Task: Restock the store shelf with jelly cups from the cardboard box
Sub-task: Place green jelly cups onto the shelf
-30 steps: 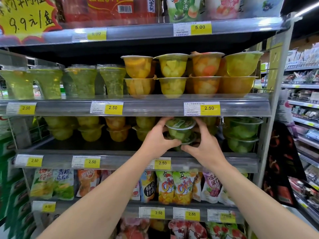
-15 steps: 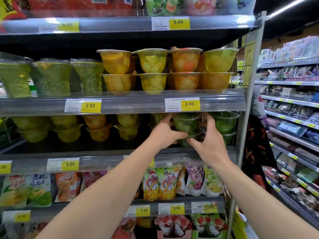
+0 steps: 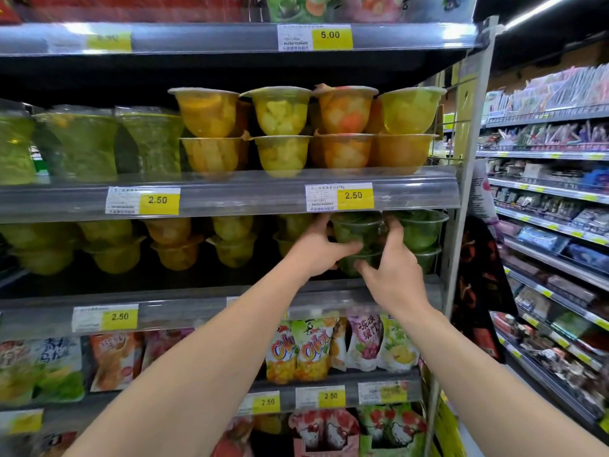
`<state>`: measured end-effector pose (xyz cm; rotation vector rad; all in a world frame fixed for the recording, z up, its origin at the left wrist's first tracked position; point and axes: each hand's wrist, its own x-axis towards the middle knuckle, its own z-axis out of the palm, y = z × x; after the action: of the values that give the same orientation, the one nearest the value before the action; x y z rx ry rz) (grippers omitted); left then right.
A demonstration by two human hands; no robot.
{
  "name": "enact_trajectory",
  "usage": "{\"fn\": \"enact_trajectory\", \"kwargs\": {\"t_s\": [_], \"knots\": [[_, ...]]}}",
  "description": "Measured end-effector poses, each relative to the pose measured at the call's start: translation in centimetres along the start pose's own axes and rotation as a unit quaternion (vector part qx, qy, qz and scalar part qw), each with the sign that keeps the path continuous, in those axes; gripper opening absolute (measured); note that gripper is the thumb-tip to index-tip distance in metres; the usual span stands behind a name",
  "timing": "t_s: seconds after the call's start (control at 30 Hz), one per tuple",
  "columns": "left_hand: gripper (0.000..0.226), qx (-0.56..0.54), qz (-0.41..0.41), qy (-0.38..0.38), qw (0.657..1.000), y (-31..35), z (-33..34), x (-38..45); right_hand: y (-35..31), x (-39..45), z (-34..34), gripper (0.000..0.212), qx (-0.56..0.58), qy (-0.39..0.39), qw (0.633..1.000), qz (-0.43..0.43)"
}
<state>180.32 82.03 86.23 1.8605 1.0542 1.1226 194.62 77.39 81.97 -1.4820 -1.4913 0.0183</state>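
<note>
Here, left hand (image 3: 316, 250) and right hand (image 3: 393, 278) gripping stacked green jelly cups (image 3: 357, 232), fingers curling round both sides, cups sitting on shelf (image 3: 197, 291) beside green neighbours (image 3: 423, 230). Risk, judging: top cup sliding off, or nudging neighbours over shelf lip.

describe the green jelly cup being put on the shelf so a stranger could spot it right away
Find the grey metal shelf under the right-hand yellow 2.50 price tag. Near its right end stand stacked clear plastic cups of green jelly. The one meant, the green jelly cup, tops the left stack and is the only one gripped between the left hand and right hand.
</note>
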Motion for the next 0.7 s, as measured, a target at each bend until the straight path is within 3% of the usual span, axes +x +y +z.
{"fn": "enact_trajectory", "kwargs": {"t_s": [0.3,0.53,0.7], "knots": [[0.064,0.005,0.016,-0.006,1.0,0.0,-0.7,0.2,-0.1,-0.5,-0.1,0.089,0.018,0.022,1.0,-0.012],[0.072,-0.006,0.053,0.078,0.995,-0.8,0.3,-0.6,0.1,-0.9,-0.1,0.089,0.017,0.029,0.999,-0.018],[0.073,-0.048,0.03,0.1,0.993,-1.1,0.7,-1.6,0.2,-1.3,-0.1,0.082,0.032,0.027,0.999,-0.003]]}}
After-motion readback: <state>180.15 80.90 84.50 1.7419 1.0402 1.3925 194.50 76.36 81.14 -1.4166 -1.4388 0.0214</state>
